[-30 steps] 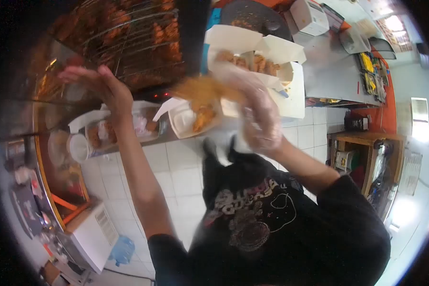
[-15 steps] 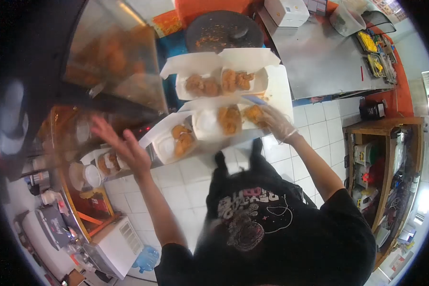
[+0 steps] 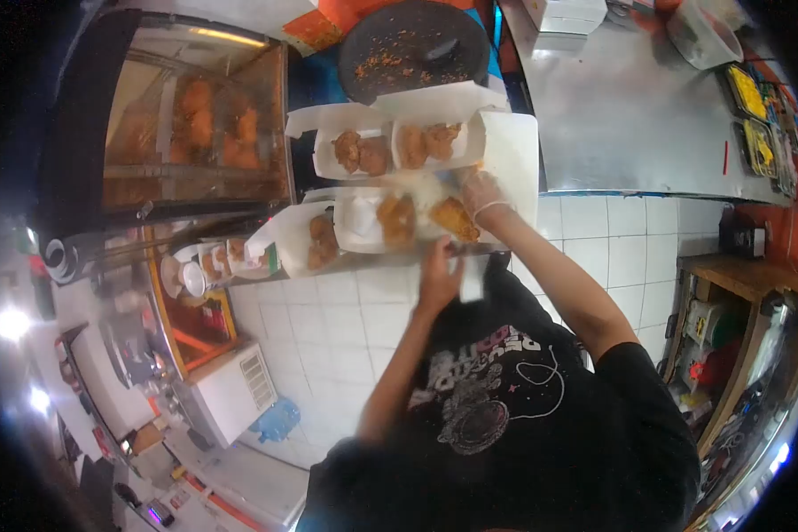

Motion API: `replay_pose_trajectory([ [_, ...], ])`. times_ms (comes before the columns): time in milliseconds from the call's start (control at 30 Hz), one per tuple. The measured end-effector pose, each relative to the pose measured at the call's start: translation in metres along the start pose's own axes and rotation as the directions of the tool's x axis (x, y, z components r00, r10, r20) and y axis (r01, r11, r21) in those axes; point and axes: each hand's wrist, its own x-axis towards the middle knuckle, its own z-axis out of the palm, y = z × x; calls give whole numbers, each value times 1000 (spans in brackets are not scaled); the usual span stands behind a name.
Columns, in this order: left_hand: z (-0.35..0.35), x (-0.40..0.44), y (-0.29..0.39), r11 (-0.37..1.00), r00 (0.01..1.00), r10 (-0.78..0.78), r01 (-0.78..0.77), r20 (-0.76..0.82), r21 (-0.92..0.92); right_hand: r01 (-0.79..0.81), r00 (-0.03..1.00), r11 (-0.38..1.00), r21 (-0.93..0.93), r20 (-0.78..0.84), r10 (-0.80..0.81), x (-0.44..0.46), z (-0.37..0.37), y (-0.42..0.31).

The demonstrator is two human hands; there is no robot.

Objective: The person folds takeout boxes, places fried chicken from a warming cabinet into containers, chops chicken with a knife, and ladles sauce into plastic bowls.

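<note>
My left hand [image 3: 441,277], bare and a little blurred, is at the near edge of the white board [image 3: 510,146], just below a piece of fried chicken [image 3: 455,219]. Its fingers are loosely bent and apart, with nothing visible in them. Over the board, just above that piece, is my right hand [image 3: 483,193] in a clear plastic glove; blur hides whether its fingers hold anything. To the left stands an open white box [image 3: 357,232] with fried chicken [image 3: 396,220] inside. Behind it are two joined open boxes [image 3: 328,158] holding chicken pieces [image 3: 428,144].
Another open box [image 3: 284,232] with chicken stands farther left. A dark stone mortar [image 3: 412,58] with crumbs and a pestle is behind the boxes. A glass display case [image 3: 195,115] stands left, a steel counter [image 3: 629,115] right. A wooden shelf [image 3: 745,266] is at lower right.
My left hand has come right, from beside the left boxes to the board's near edge. My right hand has moved up and left, off the chicken piece. The view has shifted.
</note>
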Motion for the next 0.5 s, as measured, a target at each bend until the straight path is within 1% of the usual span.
replay_pose_trajectory([
  [33, 8, 6, -5, 990, 996, -89, 90, 15, -110, 36, 999, 989, -142, 18, -34, 1, 8, 6],
  [67, 12, 9, -6, 959, 984, -173, 177, 38, -220, -59, 988, 995, -80, 136, 69, -1, -23, 3],
  [100, 15, 13, -3, 958, 983, -184, 184, 24, -221, -41, 989, 996, -78, 140, 52, -5, -47, 4],
  [167, 19, 15, 0, 869, 981, -185, 189, 53, -457, -58, 962, 995, -81, 263, 78, -17, -75, 15],
  [200, 23, 15, -4, 868, 981, -190, 190, 47, -459, -50, 961, 995, -83, 266, 70, -24, -75, 25],
  [267, 40, 16, -21, 735, 976, -199, 207, 87, -645, 62, 929, 998, -22, 367, -50, -41, -79, 55],
  [300, 43, 16, -18, 733, 977, -196, 207, 90, -648, 59, 929, 998, -27, 368, -45, -53, -81, 72],
  [367, 46, 12, -8, 577, 976, -156, 216, 154, -788, -24, 905, 971, 236, 418, -79, -78, -86, 98],
  [400, 46, 12, -3, 571, 974, -157, 223, 162, -790, -31, 903, 972, 233, 424, -73, -92, -91, 107],
  [467, 40, 12, 11, 607, 967, -29, 220, 255, -764, -201, 871, 914, 352, 491, 3, -118, -132, 110],
  [500, 38, 11, 9, 600, 965, -27, 226, 262, -768, -211, 868, 915, 345, 497, 12, -127, -153, 105],
])
